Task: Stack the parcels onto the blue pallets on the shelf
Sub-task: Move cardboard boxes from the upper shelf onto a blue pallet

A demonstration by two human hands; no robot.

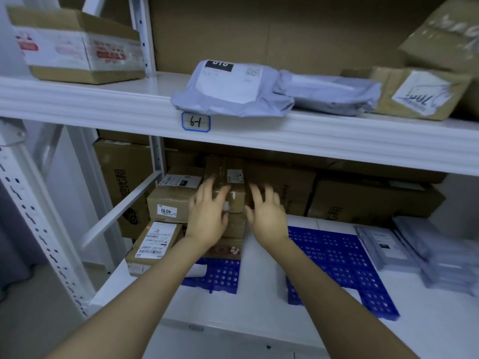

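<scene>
On the lower shelf, far left: a carton marked 4010 (168, 200) is stacked on a flatter labelled carton (155, 242). Just beside them a narrow column of small boxes stands on the left blue pallet (220, 274). The brown parcel (224, 181) sits on top of it, close under the upper shelf board (337, 141).

Left hand (207, 215): fingers spread wide and nearly straight, laid against the parcel's near left corner; nothing is gripped. Right hand (265, 213): likewise wide, fingers splayed at the parcel's right edge; contact cannot be confirmed, as the fingertips are blurred.

Judged step: the parcel is being squared on its column.

- Pressure should be applied evenly from both sides, so that the parcel is centred over the boxes beneath and not skewed.
- A one-sided push is to be avoided, since the column is tall and narrow and could be tipped.
- Release should be made gently.

The right blue pallet (337, 255) lies further right, with grey mailers (414, 250) beyond it.
</scene>
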